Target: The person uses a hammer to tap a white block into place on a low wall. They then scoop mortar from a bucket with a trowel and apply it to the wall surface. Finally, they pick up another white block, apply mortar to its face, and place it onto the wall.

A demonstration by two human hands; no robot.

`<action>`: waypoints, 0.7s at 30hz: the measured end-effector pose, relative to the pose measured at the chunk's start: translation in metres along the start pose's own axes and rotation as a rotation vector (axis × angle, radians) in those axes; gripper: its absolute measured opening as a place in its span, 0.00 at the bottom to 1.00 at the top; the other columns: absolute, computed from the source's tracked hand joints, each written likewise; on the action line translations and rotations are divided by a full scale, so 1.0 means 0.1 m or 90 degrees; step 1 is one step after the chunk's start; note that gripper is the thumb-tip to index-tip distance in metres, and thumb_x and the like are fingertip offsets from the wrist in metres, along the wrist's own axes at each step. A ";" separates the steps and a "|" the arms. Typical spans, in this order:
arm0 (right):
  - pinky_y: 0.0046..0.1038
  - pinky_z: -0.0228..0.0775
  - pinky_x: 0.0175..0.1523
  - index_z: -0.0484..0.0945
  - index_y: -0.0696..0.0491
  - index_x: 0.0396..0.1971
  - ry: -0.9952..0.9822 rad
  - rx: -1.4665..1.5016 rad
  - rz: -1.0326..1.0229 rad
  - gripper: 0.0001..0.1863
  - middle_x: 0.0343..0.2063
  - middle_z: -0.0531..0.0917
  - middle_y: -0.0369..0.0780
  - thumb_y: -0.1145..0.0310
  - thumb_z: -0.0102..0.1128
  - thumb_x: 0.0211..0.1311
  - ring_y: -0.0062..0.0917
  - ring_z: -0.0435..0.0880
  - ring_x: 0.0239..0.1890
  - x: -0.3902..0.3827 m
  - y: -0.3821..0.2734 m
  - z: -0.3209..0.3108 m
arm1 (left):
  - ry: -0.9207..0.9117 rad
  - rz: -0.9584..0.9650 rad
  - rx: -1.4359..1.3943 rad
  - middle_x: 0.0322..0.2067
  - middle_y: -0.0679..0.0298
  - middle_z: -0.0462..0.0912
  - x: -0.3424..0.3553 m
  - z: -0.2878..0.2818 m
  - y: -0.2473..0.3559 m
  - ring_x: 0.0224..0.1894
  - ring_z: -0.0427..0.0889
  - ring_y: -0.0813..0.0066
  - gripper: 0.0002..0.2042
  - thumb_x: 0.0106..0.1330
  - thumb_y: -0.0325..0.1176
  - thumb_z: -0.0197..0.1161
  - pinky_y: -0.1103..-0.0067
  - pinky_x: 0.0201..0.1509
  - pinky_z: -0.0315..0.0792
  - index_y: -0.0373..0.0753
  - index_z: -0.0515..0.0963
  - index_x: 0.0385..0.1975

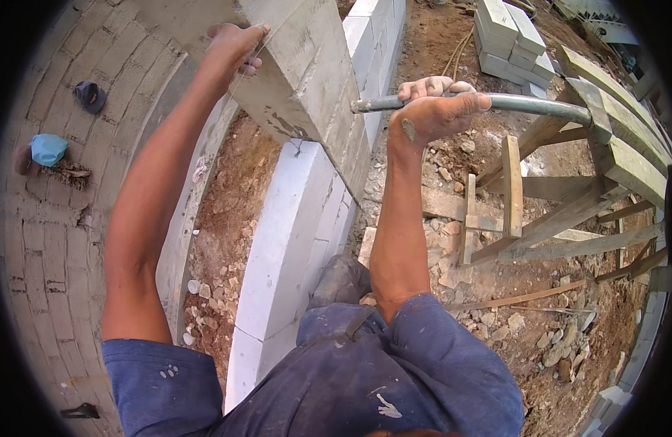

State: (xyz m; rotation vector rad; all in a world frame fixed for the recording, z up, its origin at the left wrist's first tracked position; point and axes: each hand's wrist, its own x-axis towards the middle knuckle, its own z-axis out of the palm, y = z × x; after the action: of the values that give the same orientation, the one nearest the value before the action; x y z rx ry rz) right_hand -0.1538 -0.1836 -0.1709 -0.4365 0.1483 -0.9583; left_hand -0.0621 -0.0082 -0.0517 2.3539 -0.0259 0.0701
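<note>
My left hand [237,49] is raised at the lower corner of a rough grey concrete column [307,73]. Its fingers are curled, and whatever they may hold is too small or hidden to make out. To the right of the column, my right hand [439,111] grips a grey-green pipe [540,106], fingers over it and thumb stretched along it. The pipe's pale, worn end sticks out toward the column; its other end reaches the wooden scaffold [602,116]. Below the column, a low white block wall [281,218] runs between my arms.
White blocks [511,40] are stacked at the far right. Another stretch of block wall [372,36] continues beyond the column. Rubble [565,349] and wood strips litter the dirt on the right. On the left brick paving [44,240] lie a dark cap [90,96] and something light blue [49,149].
</note>
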 end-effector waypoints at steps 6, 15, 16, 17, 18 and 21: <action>0.22 0.53 0.12 0.61 0.48 0.25 -0.098 -0.163 0.604 0.26 0.13 0.61 0.30 0.39 0.39 0.67 0.15 0.58 0.09 -0.80 0.77 -0.01 | -0.007 0.035 -0.028 0.32 0.52 0.75 0.17 -0.14 0.08 0.22 0.79 0.71 0.30 0.59 0.44 0.63 0.76 0.20 0.74 0.19 0.62 0.45; 0.19 0.48 0.12 0.57 0.47 0.19 0.044 -0.029 0.088 0.28 0.11 0.58 0.28 0.37 0.34 0.68 0.13 0.55 0.09 -0.42 0.21 0.11 | -0.023 0.033 0.014 0.34 0.53 0.74 0.01 0.01 0.04 0.19 0.78 0.76 0.27 0.59 0.46 0.63 0.81 0.18 0.75 0.22 0.68 0.39; 0.19 0.48 0.12 0.57 0.47 0.20 0.020 -0.101 0.337 0.28 0.11 0.58 0.28 0.38 0.34 0.68 0.13 0.55 0.08 -0.61 0.54 0.03 | -0.057 0.040 0.004 0.33 0.54 0.74 -0.03 0.02 0.14 0.18 0.78 0.76 0.26 0.59 0.46 0.63 0.81 0.18 0.75 0.22 0.69 0.38; 0.20 0.48 0.12 0.57 0.47 0.20 -0.005 -0.174 0.595 0.28 0.11 0.58 0.28 0.38 0.33 0.68 0.13 0.55 0.08 -0.77 0.79 -0.12 | -0.021 0.036 0.017 0.32 0.54 0.74 -0.06 0.03 0.13 0.19 0.78 0.76 0.25 0.59 0.46 0.63 0.81 0.18 0.75 0.23 0.69 0.37; 0.20 0.49 0.12 0.59 0.48 0.21 -0.032 -0.167 0.631 0.28 0.11 0.58 0.28 0.38 0.35 0.67 0.12 0.55 0.08 -0.83 0.76 -0.13 | 0.020 0.028 0.032 0.30 0.55 0.75 -0.02 0.04 0.02 0.19 0.78 0.76 0.25 0.59 0.46 0.63 0.81 0.18 0.75 0.24 0.70 0.35; 0.20 0.50 0.11 0.61 0.49 0.25 -0.109 -0.214 0.602 0.28 0.12 0.58 0.28 0.36 0.37 0.66 0.12 0.54 0.08 -0.62 0.45 -0.13 | 0.038 0.061 0.004 0.27 0.57 0.76 0.06 -0.02 -0.07 0.19 0.78 0.76 0.23 0.59 0.46 0.63 0.81 0.17 0.75 0.26 0.71 0.33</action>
State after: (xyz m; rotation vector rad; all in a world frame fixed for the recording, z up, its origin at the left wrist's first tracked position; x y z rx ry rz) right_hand -0.1592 -0.1147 -0.2062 -0.6672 0.3258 0.0401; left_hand -0.0557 -0.0018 -0.0553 2.3552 -0.1092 0.1880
